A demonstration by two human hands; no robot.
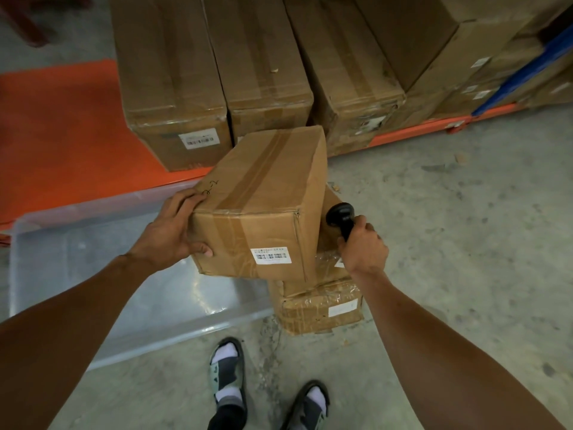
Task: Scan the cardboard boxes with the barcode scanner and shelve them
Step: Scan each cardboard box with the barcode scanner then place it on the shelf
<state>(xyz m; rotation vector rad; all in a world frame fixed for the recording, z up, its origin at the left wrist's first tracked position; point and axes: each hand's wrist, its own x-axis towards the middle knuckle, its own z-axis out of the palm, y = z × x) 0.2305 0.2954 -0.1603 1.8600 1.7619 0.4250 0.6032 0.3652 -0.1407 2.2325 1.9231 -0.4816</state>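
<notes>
A taped cardboard box is lifted in the middle of the view, tilted, with a white barcode label on its near face. My left hand grips its left near corner. My right hand is closed around the handle of a black barcode scanner, which sits against the box's right side. Under the lifted box, another cardboard box wrapped in clear tape rests on the floor. Three large boxes stand side by side on the low orange shelf beyond.
A clear plastic tub lies on the floor at the left, under my left arm. More stacked boxes and a blue shelf beam are at the back right. Bare concrete floor spreads to the right. My sandalled feet are below.
</notes>
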